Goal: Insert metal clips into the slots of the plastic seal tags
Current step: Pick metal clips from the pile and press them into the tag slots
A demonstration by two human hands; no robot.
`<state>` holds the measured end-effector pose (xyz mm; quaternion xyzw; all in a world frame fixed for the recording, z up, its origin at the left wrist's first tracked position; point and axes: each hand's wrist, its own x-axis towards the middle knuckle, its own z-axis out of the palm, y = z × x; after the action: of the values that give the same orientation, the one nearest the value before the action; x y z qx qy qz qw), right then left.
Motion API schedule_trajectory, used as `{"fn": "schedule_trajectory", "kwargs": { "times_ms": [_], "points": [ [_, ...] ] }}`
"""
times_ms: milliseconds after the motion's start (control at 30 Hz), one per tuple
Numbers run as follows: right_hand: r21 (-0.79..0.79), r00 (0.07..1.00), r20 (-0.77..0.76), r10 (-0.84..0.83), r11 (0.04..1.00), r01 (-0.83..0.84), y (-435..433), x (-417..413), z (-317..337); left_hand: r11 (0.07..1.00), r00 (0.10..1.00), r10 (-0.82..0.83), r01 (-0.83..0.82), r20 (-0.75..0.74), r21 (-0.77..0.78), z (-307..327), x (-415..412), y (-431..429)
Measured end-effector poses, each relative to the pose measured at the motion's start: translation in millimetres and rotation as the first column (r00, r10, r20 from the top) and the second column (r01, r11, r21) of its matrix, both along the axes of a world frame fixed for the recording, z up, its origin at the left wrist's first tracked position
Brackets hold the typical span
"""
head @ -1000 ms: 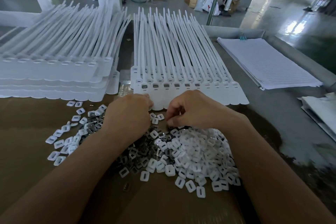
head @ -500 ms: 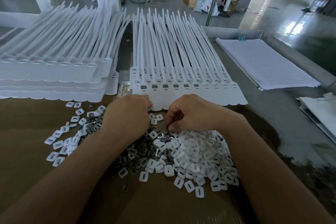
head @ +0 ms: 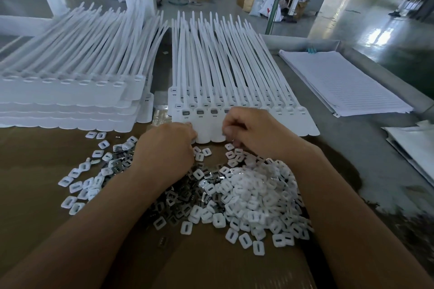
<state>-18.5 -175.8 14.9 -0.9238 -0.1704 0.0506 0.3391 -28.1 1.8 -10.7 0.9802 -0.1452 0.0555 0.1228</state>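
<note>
Cardboard (head: 35, 171) — clips (head: 246, 195) heaped between forearms; left hand (head: 164, 148), right hand (head: 253, 129) at tags (head: 300, 122), grip unclear.

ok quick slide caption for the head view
Left hand and right hand at a seal tag strip beside loose metal clips.

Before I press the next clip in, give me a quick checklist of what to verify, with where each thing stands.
1. Tag strip lying flat, heads toward you: ok.
2. Left-end slots show grey clips seated: ok.
3. Next slot free: cannot tell, the right hand covers it.
4. Clip pinched in the right hand: cannot tell, its curled fingers hide it.
5. Left hand at the strip's near edge: ok.
6. Loose metal clips lying between your forearms: ok.
</note>
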Motion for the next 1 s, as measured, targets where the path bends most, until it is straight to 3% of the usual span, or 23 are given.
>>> {"fn": "schedule_trajectory", "kwargs": {
  "times_ms": [233, 467, 1000],
  "points": [
    [0.150, 0.936, 0.165, -0.311, 0.946, 0.288, -25, 19, -8, 1.000, 1.000, -0.010, 0.010, 0.003, -0.005, -2, 2, 1],
    [0.261, 0.804, 0.190, -0.563, 0.819, 0.512, -53, 37, -19, 1.000, 1.000, 0.005, -0.005, -0.014, -0.021, -2, 3, 2],
    [-0.025, 0.810, 0.263, -0.524, 0.836, 0.548, -56, 43, -27, 1.000, 1.000, 0.010, -0.010, -0.027, -0.008, 2, 0, 0]
  ]
}}
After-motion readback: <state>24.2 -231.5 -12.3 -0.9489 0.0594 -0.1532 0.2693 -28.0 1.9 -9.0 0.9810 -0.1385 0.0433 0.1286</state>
